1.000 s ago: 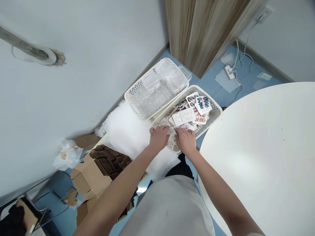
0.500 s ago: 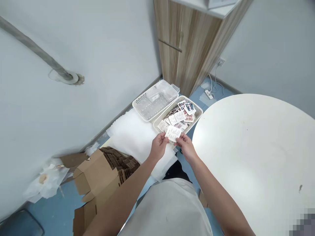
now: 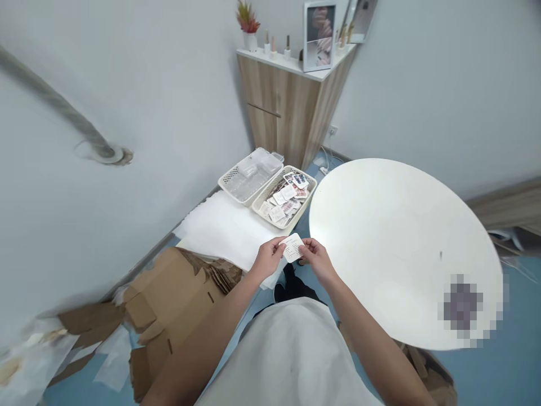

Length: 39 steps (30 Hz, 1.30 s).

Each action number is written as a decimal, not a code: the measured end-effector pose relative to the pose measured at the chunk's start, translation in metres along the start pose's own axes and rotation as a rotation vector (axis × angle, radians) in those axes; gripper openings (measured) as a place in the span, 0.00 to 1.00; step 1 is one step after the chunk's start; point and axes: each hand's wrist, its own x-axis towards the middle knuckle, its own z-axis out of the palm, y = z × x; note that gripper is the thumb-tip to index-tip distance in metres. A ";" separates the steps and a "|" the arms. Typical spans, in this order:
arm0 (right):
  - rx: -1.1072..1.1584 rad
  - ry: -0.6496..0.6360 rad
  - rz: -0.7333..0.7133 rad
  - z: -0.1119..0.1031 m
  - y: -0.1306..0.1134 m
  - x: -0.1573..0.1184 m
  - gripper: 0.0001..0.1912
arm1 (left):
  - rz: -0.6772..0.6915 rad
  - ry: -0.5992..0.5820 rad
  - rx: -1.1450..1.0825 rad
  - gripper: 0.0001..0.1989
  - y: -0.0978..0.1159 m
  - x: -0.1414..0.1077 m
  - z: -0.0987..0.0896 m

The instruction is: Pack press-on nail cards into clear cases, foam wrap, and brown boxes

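The left hand (image 3: pixel 269 258) and the right hand (image 3: pixel 320 260) each pinch one side of a white card (image 3: pixel 292 248), fingers narrow around its edges, so it sits between them, tilted, printed side up (the lettering is too small to read). To the left of the left fingers lies flattened brown cardboard (image 3: pixel 181 296); just beyond it, white sheeting (image 3: pixel 220 231) spreads near those fingertips. To the right of the right fingers stands a round white table (image 3: pixel 393 225). Ahead of both hands, apart from the fingers, a white basket (image 3: pixel 266 220) holds many loose cards (image 3: pixel 285 194); beside it, farther left, another basket (image 3: pixel 230 193) holds clear plastic containers (image 3: pixel 253 169). Farthest from the fingers is a wood-grain cabinet (image 3: pixel 291 104).
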 end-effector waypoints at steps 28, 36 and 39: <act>-0.769 0.647 -0.653 -0.151 0.035 -0.083 0.09 | -0.102 -0.359 -0.063 0.16 0.079 0.003 0.207; -0.762 0.700 -0.596 -0.202 0.036 -0.093 0.24 | -0.188 -0.480 -0.106 0.16 0.087 0.022 0.240; -0.720 0.667 -0.515 -0.222 0.034 -0.098 0.32 | -0.208 -0.519 -0.101 0.15 0.088 0.027 0.248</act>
